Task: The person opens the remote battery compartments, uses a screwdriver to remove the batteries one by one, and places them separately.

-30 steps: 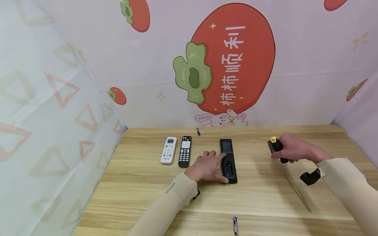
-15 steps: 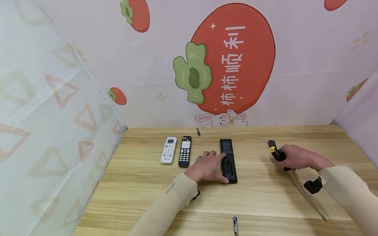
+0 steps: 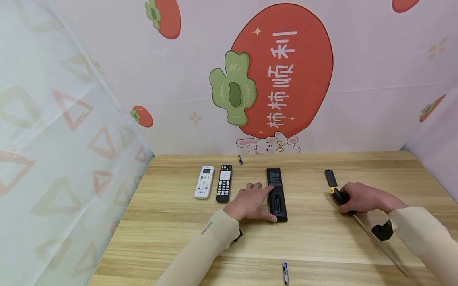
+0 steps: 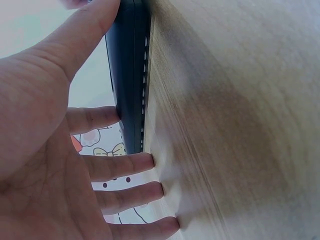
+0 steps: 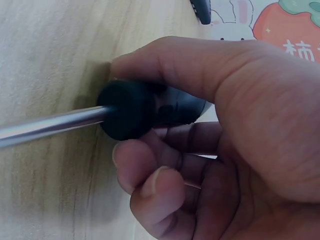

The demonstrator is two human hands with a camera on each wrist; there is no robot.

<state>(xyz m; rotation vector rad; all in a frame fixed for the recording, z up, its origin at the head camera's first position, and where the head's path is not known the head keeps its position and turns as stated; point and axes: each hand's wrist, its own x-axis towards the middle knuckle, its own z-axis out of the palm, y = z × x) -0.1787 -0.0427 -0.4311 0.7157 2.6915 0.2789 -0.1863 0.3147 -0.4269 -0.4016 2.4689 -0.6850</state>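
Screwdriver (image 5: 125,111) diag, tip twd near-R

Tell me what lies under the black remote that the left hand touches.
In the left wrist view, small pale bits line the lower edge of the black remote, just above the wooden table. The rest of its underside is hidden.

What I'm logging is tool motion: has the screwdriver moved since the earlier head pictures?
Yes. In the head view, the screwdriver has moved nearer the wearer and slightly right, farther from the far edge of the table.
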